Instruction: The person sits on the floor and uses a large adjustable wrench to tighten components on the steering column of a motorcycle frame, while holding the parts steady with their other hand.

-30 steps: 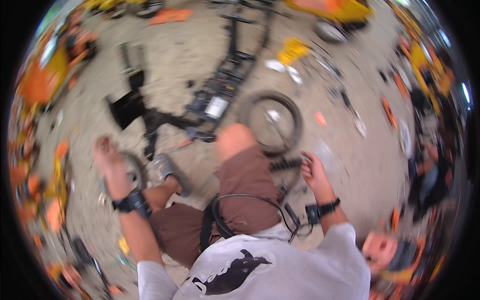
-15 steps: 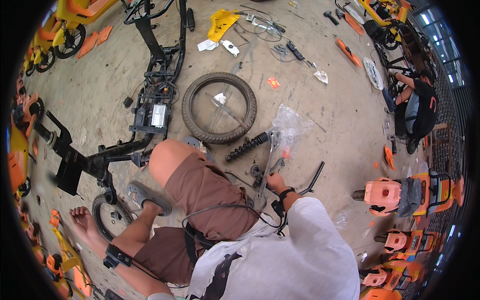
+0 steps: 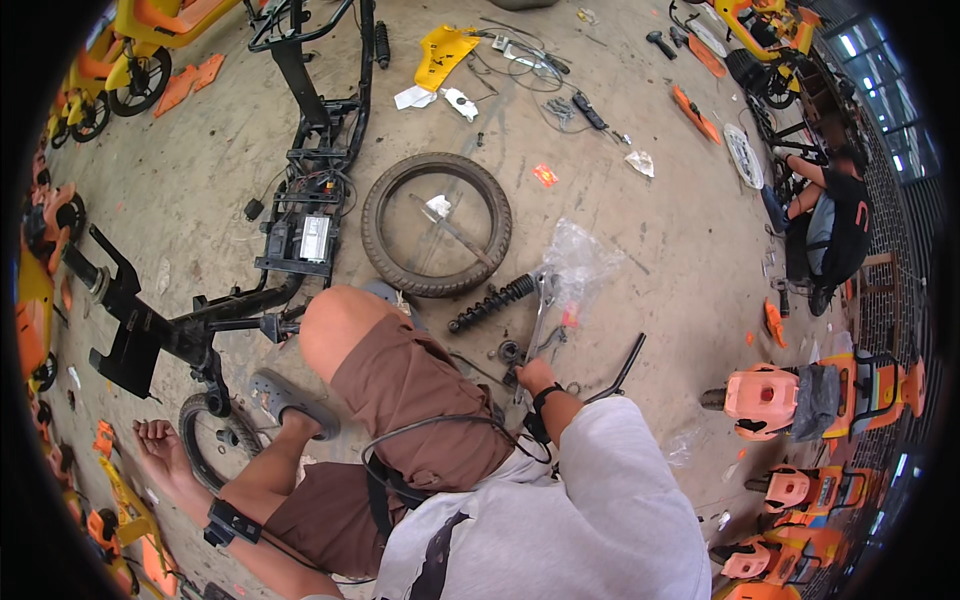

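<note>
My right hand (image 3: 535, 376) is low over the floor, its fingers bent together across the lower part of a long silver wrench (image 3: 541, 318). A small dark round metal part (image 3: 511, 351) lies right beside the fingertips. What the fingers grip is hidden. Beyond the wrench lies a black coil-spring shock absorber (image 3: 493, 303), its end near clear plastic wrap (image 3: 580, 255). My left hand (image 3: 163, 452) hangs raised at the left with loosely curled, parted fingers and nothing in it, close to a small wheel (image 3: 203, 455) at the front of a black scooter frame (image 3: 180, 340).
A loose tyre (image 3: 373, 240) lies ahead of my knee. A bent black bar (image 3: 630, 360) rests right of my hand. Cables, a yellow panel (image 3: 443, 55) and orange pieces are scattered farther off. Another person (image 3: 840, 215) crouches at the far right; orange scooters (image 3: 765, 400) stand nearer.
My right hand has shifted left and slightly nearer to me, toward the wrench's lower end and the round part. My left hand has barely moved. The view has tilted a little.
</note>
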The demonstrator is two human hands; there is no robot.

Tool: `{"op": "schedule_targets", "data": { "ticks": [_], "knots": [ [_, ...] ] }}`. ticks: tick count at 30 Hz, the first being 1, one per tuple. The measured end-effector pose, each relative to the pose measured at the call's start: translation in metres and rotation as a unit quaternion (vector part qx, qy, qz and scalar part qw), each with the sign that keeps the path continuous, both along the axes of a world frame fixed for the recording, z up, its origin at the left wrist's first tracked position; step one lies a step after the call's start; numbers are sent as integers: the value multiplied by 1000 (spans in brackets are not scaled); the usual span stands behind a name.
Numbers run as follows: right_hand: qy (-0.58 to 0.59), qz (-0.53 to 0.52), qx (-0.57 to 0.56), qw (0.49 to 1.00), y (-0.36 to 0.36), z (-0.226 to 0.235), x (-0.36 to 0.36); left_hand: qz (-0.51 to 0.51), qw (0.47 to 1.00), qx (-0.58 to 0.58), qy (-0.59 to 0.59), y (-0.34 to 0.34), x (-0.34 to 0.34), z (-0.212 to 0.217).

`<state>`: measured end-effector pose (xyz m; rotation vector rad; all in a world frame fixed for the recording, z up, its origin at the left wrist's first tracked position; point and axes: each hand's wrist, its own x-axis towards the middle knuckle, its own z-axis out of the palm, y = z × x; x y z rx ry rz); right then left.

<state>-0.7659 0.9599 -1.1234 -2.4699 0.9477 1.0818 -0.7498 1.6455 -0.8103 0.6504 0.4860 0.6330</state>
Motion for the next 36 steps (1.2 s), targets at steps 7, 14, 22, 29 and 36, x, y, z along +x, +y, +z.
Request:
{"op": "schedule_targets", "data": {
  "ticks": [7,14,22,29,36],
  "knots": [
    [-20,-3,-1,1000,-1,-6,-11,1,1000,-22,-8,-7,1,5],
    [-5,30,14,999,3,3,-4,-6,1000,-22,-7,-8,-2,4],
    [13,32,10,999,6,10,-1,-17,1000,-18,-15,-13,-1,6],
    [38,67,0,997,9,16,2,-25,999,-19,-19,-16,0,5],
    [40,51,-11,998,11,15,-1,-12,999,-31,1,-18,-2,11]
  ]
}}
